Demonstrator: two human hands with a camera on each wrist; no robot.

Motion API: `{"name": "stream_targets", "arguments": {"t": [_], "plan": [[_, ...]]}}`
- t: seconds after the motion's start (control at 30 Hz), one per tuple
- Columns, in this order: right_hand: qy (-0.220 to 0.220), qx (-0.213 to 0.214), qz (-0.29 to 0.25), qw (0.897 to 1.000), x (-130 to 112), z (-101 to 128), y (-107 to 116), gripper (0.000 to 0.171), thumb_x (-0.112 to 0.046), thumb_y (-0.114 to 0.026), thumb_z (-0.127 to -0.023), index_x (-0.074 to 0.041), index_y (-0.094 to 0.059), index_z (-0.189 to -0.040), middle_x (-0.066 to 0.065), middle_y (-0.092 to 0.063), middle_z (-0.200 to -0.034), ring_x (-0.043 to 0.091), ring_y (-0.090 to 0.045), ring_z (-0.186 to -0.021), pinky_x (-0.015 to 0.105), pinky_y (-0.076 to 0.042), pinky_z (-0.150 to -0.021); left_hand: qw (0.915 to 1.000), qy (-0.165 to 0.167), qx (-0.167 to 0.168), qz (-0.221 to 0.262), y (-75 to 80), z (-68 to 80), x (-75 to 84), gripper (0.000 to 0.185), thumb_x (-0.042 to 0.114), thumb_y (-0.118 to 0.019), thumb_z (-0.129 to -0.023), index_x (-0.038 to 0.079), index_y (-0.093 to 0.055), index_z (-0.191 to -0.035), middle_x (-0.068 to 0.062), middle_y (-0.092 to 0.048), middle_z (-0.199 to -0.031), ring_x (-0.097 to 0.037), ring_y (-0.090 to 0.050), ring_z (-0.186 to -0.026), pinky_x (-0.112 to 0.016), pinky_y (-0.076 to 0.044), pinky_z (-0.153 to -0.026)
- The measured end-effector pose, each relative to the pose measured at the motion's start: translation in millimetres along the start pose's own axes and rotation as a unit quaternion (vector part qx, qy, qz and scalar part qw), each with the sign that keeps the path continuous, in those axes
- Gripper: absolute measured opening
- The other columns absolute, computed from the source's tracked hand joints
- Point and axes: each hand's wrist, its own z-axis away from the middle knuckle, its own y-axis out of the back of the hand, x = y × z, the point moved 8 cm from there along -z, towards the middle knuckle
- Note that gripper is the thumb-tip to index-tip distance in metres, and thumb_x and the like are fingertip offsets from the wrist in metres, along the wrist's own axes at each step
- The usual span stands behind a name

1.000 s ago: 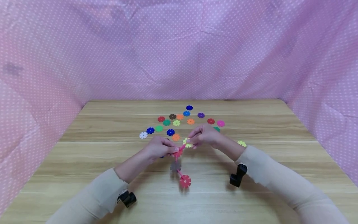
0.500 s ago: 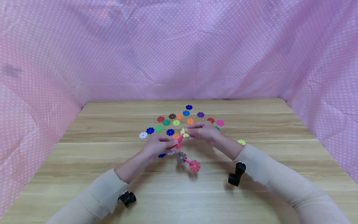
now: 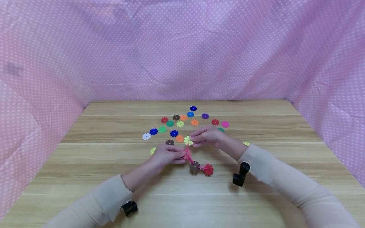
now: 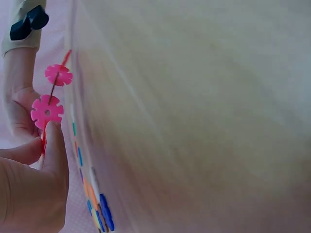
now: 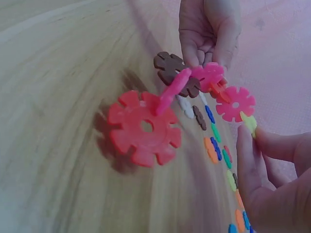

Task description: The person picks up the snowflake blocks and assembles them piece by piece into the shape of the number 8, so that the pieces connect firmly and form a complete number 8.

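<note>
Left hand (image 3: 166, 154) pinches disc chain (image 3: 196, 164); right hand (image 3: 206, 136) pinches yellow disc (image 3: 187, 140) at chain's far end.

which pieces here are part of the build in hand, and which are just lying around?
In hand:
- linked chain of discs, ending in a red disc, held by left hand
- yellow disc, pinched in the right hand grip

Lying about:
- loose discs on the table
- white disc

no text, label or number can be read anywhere.
</note>
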Motion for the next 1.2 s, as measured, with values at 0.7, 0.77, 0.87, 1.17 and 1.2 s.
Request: {"name": "stream_targets", "arguments": {"t": [0.7,0.77,0.87,1.17,1.2], "plan": [[0.008,-0.004,0.118,0.993,12.2,-3.0,-6.4,0.029,-0.004,-0.074,-0.081,0.006,-0.069,-0.108,0.009,-0.074,-0.090,0.013,-0.068,-0.066,0.028,-0.061,-0.070,0.9996,-0.010,0.014,-0.021,5.5,-14.3,9.2,0.019,0.007,-0.069,-0.086,0.000,-0.071,-0.103,-0.016,-0.073,-0.100,-0.016,-0.073,-0.076,-0.031,-0.060,-0.080],[0.011,-0.004,0.125,0.992,11.0,-2.0,-8.3,0.028,-0.004,-0.073,-0.081,0.006,-0.069,-0.108,0.010,-0.074,-0.091,0.012,-0.068,-0.065,0.028,-0.061,-0.069,0.9999,0.000,0.012,-0.006,4.3,-15.8,7.6,0.019,0.005,-0.071,-0.084,-0.001,-0.071,-0.102,-0.015,-0.073,-0.098,-0.014,-0.072,-0.073,-0.030,-0.061,-0.078],[0.014,-0.006,0.128,0.992,9.1,-0.8,-10.0,0.028,-0.003,-0.072,-0.082,0.006,-0.069,-0.109,0.010,-0.074,-0.093,0.011,-0.068,-0.064,0.027,-0.061,-0.069,0.9999,0.008,0.010,0.007,2.3,-16.7,6.0,0.020,0.002,-0.071,-0.084,-0.002,-0.070,-0.103,-0.014,-0.072,-0.098,-0.012,-0.071,-0.071,-0.028,-0.061,-0.077],[0.027,0.006,0.110,0.994,13.7,2.4,-11.2,0.026,-0.002,-0.073,-0.082,0.003,-0.070,-0.107,0.014,-0.072,-0.104,0.012,-0.071,-0.066,0.028,-0.061,-0.074,0.9997,0.022,0.008,0.009,0.4,-19.0,4.0,0.022,-0.001,-0.068,-0.084,-0.003,-0.068,-0.106,-0.015,-0.071,-0.100,-0.012,-0.070,-0.075,-0.026,-0.060,-0.079],[0.028,0.005,0.104,0.994,14.5,2.7,-11.5,0.027,-0.002,-0.073,-0.082,0.003,-0.070,-0.108,0.014,-0.072,-0.104,0.012,-0.071,-0.067,0.029,-0.061,-0.075,0.9997,0.024,0.008,0.007,0.4,-19.1,3.8,0.022,-0.001,-0.068,-0.084,-0.003,-0.069,-0.106,-0.014,-0.071,-0.100,-0.012,-0.070,-0.075,-0.026,-0.060,-0.079]]}}
